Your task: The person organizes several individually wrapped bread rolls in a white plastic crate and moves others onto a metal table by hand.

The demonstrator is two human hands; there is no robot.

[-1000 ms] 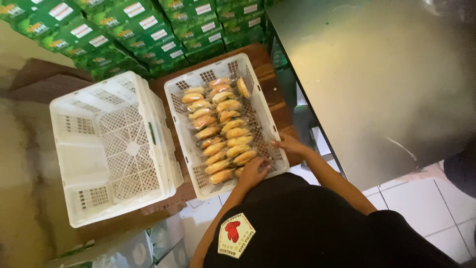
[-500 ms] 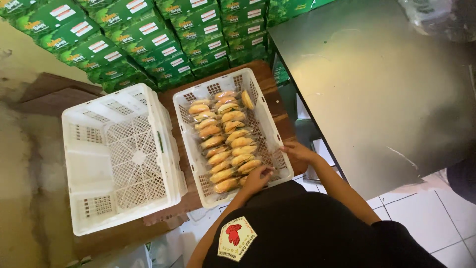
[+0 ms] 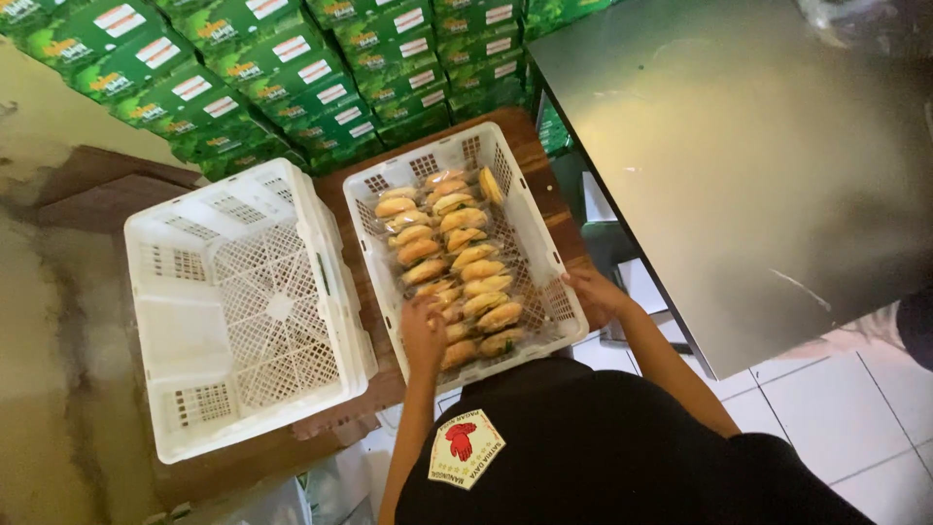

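At the far left, well apart from the full crate (image 3: 544,255), the floor (image 3: 49,389) is bare and stained. Just beside the full crate, on its left, stands an empty crate (image 3: 238,301), white plastic with a lattice bottom and lattice walls; the two crates almost touch along their long sides. Behind both of them, rows of green boxes (image 3: 292,73) are stacked close together. The full crate rests on a brown wooden board (image 3: 530,160), and inside it lie wrapped buns (image 3: 457,262) in two long rows that run from its far end to its near end, with one more bun standing at the far right corner. The left hand (image 3: 424,332) is inside the full crate at the near left corner, lying flat on the buns of the left row; the fingers look pressed together, but I cannot tell if they pinch anything. The right hand (image 3: 593,289) touches the near right corner of the full crate, on its rim, with fingers bent over the edge and close to each other. To the right of the full crate is a grey metal table (image 3: 739,146), near but not touching it. Below the table, white floor tiles (image 3: 836,408) are visible.
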